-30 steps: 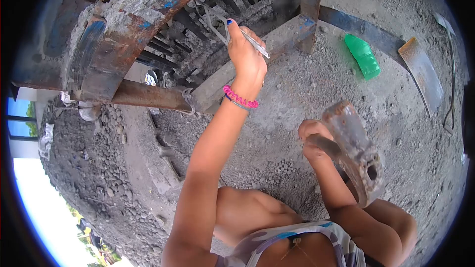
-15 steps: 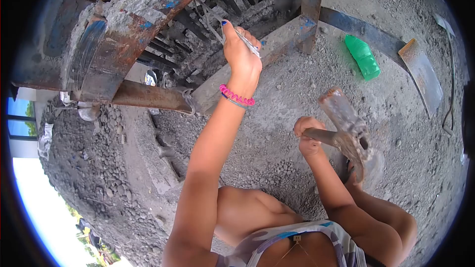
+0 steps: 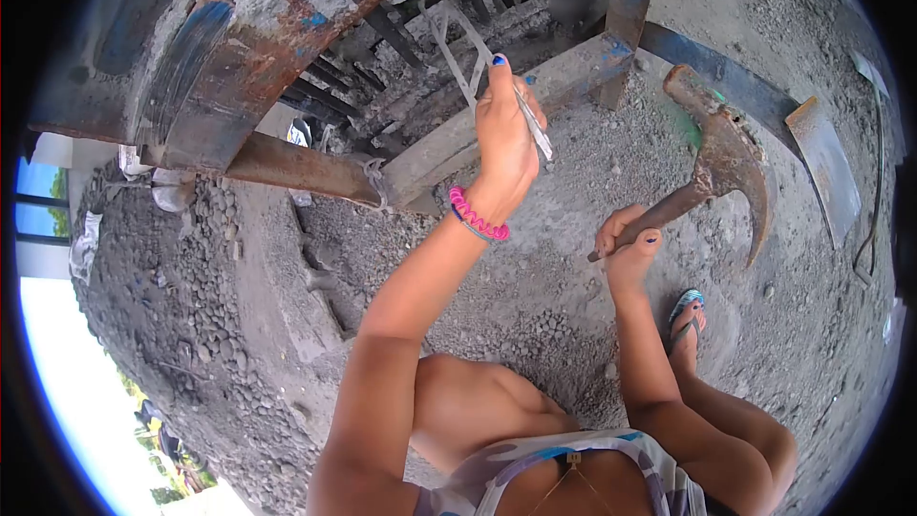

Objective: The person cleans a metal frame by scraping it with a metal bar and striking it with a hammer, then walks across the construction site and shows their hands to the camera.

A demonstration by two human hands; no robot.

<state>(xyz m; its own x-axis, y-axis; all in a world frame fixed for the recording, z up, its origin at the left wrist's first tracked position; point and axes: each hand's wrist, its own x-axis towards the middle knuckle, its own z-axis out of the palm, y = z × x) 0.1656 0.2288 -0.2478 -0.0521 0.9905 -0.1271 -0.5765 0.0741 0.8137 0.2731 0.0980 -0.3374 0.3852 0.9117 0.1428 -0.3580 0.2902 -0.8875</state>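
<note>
In the head view, I log the left hand [image 3: 507,139] clenched around a pale, angular frame [image 3: 538,134], its long axis slanting up-left toward a rusty beam [image 3: 272,53]. To its right, lower in view, the right hand [image 3: 629,250] grips a hammer [image 3: 723,164] by its handle, angled up-right; the hammer's head lies away from the frame. Count: two hands, one frame, one hammer, one sandal [image 3: 687,310].

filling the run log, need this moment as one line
left hand: holds thin pale piece | right hand: holds hammer by handle
</note>
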